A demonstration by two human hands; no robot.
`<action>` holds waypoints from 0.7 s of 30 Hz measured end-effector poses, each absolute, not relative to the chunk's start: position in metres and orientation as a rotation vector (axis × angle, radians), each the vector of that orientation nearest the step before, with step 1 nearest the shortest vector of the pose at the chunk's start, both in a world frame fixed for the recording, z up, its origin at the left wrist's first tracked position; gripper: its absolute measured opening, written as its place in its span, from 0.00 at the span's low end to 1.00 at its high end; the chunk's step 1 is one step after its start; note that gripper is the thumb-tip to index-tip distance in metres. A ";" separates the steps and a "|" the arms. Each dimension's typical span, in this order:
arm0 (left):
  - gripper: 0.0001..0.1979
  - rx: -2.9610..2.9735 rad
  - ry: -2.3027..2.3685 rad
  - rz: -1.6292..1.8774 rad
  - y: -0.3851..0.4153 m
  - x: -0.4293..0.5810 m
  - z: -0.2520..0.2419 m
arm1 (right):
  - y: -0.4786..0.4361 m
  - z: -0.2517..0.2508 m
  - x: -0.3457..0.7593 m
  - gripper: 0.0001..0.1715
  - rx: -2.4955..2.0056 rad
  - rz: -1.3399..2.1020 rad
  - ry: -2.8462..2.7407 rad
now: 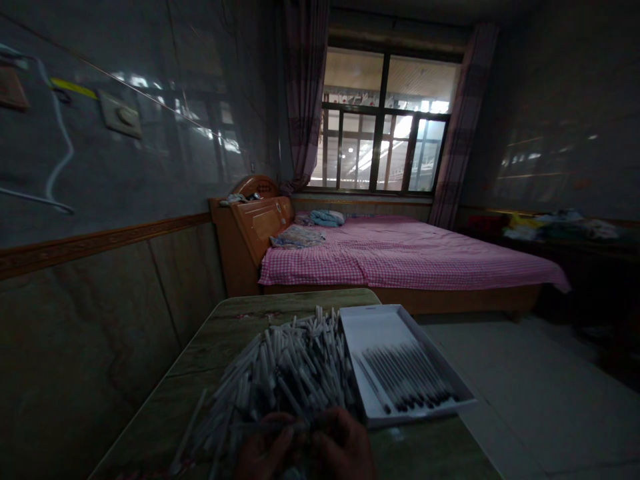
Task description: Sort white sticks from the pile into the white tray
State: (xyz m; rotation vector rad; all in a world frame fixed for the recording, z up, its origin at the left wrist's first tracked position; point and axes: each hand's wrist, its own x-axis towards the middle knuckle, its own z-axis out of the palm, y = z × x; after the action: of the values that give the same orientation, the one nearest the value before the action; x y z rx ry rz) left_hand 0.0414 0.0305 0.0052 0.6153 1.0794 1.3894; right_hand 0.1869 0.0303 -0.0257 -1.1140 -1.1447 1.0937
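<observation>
On the table [207, 350], the sticks [295, 363] look light and stiff, best pinched mid-length; dimness hides whether left hand [267, 455] or right hand [346, 448] has its grip closed.

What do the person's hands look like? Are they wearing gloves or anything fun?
No gloves: the left hand and right hand are both bare, with rounded fingertips. No sleeves show, as the picture cuts off below. It's too dark and blurry to tell about rings or small marks.
</observation>
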 end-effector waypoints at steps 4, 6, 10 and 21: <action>0.28 0.687 1.122 1.365 0.033 0.040 0.001 | 0.028 -0.023 0.186 0.07 -1.088 1.150 -1.130; 0.28 0.704 1.130 1.352 0.035 0.038 -0.001 | 0.029 -0.024 0.187 0.06 -1.080 1.156 -1.129; 0.29 0.713 1.119 1.278 0.036 0.036 -0.002 | 0.030 -0.025 0.190 0.06 -1.104 1.120 -1.163; 0.28 0.731 1.141 1.347 0.027 0.043 0.009 | 0.020 -0.011 0.189 0.07 -1.166 0.848 -1.369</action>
State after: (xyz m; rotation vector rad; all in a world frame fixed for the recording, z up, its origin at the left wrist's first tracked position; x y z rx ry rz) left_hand 0.0425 0.0274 0.0095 0.7308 1.1409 1.3466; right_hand 0.1886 0.0205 -0.0109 -1.1658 -1.3691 0.8483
